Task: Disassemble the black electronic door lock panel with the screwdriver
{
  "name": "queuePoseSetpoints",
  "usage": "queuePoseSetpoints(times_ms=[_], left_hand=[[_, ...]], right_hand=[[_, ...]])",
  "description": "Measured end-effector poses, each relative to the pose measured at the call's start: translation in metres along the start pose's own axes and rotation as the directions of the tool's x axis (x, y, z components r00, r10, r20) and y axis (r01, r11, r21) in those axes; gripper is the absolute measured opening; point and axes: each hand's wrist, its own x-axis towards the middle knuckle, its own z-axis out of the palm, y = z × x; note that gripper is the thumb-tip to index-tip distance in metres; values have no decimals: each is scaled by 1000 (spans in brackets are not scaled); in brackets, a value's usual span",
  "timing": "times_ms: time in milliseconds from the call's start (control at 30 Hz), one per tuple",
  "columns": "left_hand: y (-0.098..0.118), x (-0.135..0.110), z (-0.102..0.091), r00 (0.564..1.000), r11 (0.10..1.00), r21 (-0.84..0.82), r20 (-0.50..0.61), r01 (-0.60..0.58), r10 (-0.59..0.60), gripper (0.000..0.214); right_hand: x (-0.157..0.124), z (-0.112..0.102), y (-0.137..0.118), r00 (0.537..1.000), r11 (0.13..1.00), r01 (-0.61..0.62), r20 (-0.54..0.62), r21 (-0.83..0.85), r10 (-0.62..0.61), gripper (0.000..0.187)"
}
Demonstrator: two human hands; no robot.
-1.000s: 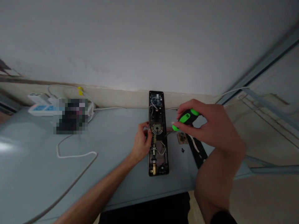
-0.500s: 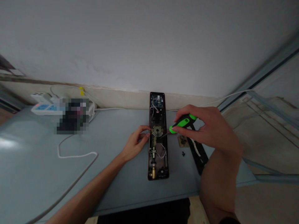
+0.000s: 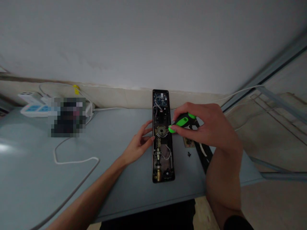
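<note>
The left forearm [image 3: 96, 193] slants in from the near left, its left hand [image 3: 137, 145] half spread, fingers apart and lightly bent. Over on the right, the right forearm [image 3: 223, 179] rises steeply; the right hand [image 3: 208, 127] points leftward, fingers curled in, thumb on the near side.

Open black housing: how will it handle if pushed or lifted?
Probably stiff and unlikely to tip: the boxy housing lies flat on the table. Likely fragile inside, with white wires and a circuit board exposed. Perhaps heavier near the brass-coloured cylinder.
</note>
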Motion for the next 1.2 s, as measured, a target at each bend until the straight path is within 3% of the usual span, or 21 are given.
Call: queuePoseSetpoints(times_ms=[133,333,600,900,1100,1200], left_hand=[[-2,3,3,999,995,-81,19,51,-49,85],[-3,8,8,994,986,-123,-4,112,-114,92],[-4,15,12,995,990,-104,45,95,-90,93],[-1,18,13,998,997,-71,62,37,-32,86],[-2,16,14,998,997,-46,34,55,-54,83],[-5,14,14,1000,999,-43,14,28,-28,69]], right_hand=[[-1,-6,2,998,999,-43,34,-10,43,11],[-8,-17,10,997,996,-80,19,26,80,14],[-12,-22,19,1000,997,-25,-13,78,26,17],[-6,-11,19,999,992,41,25,117,-44,14],[-9,-5,16,997,992,77,-40,95,-73,14],[-10,-3,16,996,994,74,-53,80,-70,13]])
